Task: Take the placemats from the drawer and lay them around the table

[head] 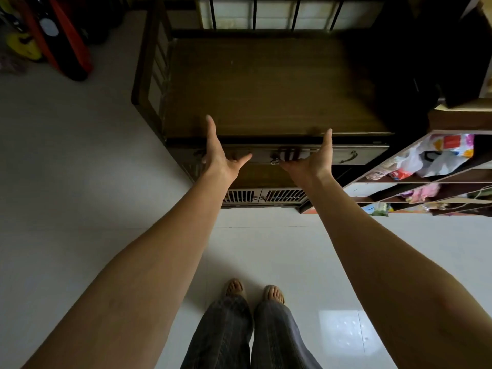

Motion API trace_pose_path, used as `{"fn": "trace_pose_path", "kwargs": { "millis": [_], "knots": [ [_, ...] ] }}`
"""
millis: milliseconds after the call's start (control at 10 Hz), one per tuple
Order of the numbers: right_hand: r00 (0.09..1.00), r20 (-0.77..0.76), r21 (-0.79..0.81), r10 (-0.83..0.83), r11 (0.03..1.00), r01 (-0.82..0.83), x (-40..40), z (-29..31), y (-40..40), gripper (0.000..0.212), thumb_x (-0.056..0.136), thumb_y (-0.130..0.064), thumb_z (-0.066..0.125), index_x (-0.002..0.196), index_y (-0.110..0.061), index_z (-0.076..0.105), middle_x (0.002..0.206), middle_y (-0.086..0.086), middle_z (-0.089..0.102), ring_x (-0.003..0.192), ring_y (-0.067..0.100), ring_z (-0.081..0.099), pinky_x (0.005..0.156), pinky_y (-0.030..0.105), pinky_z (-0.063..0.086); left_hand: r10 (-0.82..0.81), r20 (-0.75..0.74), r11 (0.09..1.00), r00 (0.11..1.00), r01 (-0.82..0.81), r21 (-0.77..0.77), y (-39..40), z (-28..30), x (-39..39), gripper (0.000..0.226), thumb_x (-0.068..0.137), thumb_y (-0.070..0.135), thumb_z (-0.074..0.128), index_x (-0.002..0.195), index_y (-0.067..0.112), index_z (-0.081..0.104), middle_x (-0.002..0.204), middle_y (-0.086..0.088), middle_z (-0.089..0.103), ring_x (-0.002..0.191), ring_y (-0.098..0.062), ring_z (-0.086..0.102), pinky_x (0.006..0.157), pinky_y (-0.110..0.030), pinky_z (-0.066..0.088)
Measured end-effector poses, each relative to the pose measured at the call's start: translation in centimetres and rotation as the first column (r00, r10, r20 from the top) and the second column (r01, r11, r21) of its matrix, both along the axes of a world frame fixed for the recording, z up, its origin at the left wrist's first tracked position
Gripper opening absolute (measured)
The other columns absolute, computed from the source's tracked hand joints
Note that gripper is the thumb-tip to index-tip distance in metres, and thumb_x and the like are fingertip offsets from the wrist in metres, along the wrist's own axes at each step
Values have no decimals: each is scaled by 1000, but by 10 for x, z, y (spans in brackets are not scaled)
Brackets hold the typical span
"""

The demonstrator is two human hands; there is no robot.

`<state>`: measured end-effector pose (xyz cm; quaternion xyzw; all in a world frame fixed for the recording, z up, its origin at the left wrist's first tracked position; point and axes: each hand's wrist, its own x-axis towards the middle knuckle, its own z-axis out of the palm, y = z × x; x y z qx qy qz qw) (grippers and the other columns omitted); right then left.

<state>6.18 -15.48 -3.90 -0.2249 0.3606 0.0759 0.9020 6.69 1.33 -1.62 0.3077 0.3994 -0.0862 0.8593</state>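
Underfoot, a pale tiled floor takes up most of the head view and lies bare on the left of the person and between the feet and the furniture. Straight ahead stands a dark wooden cabinet with a flat, bare top; its left side is a framed panel, and its front edge runs across the middle of the view. On the right, an open shelf unit holding bags and packets stands just beside the cabinet's right corner, which closes off that side. At the far left, red and black objects stand near the wall, well apart from the cabinet.

Below the top's front edge sits the drawer, front face visible, with a metal handle toward its right end. Whether it is pulled out cannot be told. No placemats are visible.

Both arms reach forward. The left hand is spread, fingers up over the top edge and thumb pointing inward across the drawer front. The right hand is likewise spread, forefinger raised, thumb against the drawer front by a central fitting.
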Motion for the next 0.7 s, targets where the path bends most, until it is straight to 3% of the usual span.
{"fn": "trace_pose_path", "kwargs": {
  "millis": [100,300,500,600,700],
  "knots": [
    [998,41,-15,47,999,-46,22,-4,-1,70,80,-63,57,132,-17,48,135,15,50,121,35,52,104,50,42,-17,-7,1000,1000,17,18,0,-2,19,85,77,58,69,147,41,24,155,-6,22,141,-40,24,94,-67,43],
    [988,-96,-115,117,985,-128,44,-5,4,62,90,-55,50,138,-16,43,134,16,52,120,37,53,103,56,42,-29,-122,993,992,42,106,-8,-15,33,93,83,44,70,152,35,8,154,-12,20,138,-43,28,86,-62,51],
    [974,-194,-234,116,959,-161,40,14,-2,44,93,-43,54,126,-15,47,125,15,52,113,35,53,93,50,49,-69,-144,991,987,84,106,0,-6,32,77,84,36,72,146,32,26,146,-15,29,132,-44,34,81,-60,54],
    [953,-265,-254,149,942,-218,33,21,-14,40,89,-36,63,117,-13,47,123,17,51,109,35,54,87,45,53,-232,-208,949,950,268,167,6,15,24,58,93,29,61,143,19,33,140,-19,39,126,-40,46,94,-51,52],
    [917,-333,-398,221,848,-349,17,31,-27,34,92,-34,59,114,-10,48,120,17,56,103,31,59,83,39,52,-449,-277,778,850,524,347,13,29,2,41,100,24,49,139,11,41,132,-16,54,116,-30,57,96,-42,51]
  ]
}}
